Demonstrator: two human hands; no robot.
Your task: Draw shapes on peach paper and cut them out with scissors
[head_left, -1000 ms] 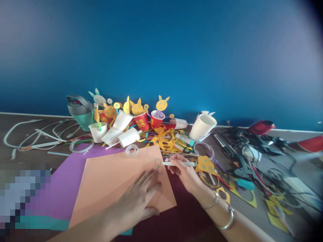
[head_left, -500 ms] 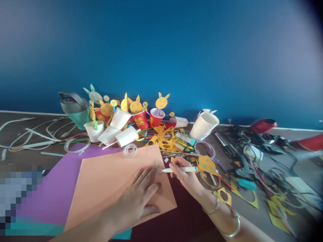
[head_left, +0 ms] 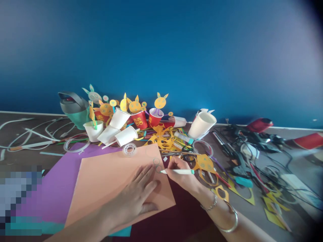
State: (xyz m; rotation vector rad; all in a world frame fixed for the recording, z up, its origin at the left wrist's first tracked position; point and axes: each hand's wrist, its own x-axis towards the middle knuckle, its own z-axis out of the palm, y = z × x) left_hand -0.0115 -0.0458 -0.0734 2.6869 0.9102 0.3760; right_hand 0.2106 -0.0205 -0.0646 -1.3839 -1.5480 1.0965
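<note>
My left hand (head_left: pixel 137 193) lies spread on the orange-pink paper (head_left: pixel 101 181), its fingers pointing toward the sheet's right side. Pinched in my right hand (head_left: pixel 180 171) is a white marker (head_left: pixel 183 171) with a green end, its tip at the small circles (head_left: pixel 157 165) drawn near the paper's upper right edge. Beneath that sheet are a purple sheet (head_left: pixel 57 178) and a dark red one (head_left: pixel 186 218). A clear tape roll (head_left: pixel 129 150) rests on the paper's top edge.
Behind the paper stand white cups (head_left: pixel 120 118), red cups (head_left: pixel 155 117) with rabbit cutouts, and a green-grey bottle (head_left: pixel 75 109). Orange paper scraps (head_left: pixel 205 163), scissors and pens lie to the right. Black cables and a teal block (head_left: pixel 243 182) are farther right; white cables (head_left: pixel 37 144) lie left.
The drawn circle beside the marker tip looks more closed. My right hand and the marker have shifted slightly left and down; my left hand remains on the paper.
</note>
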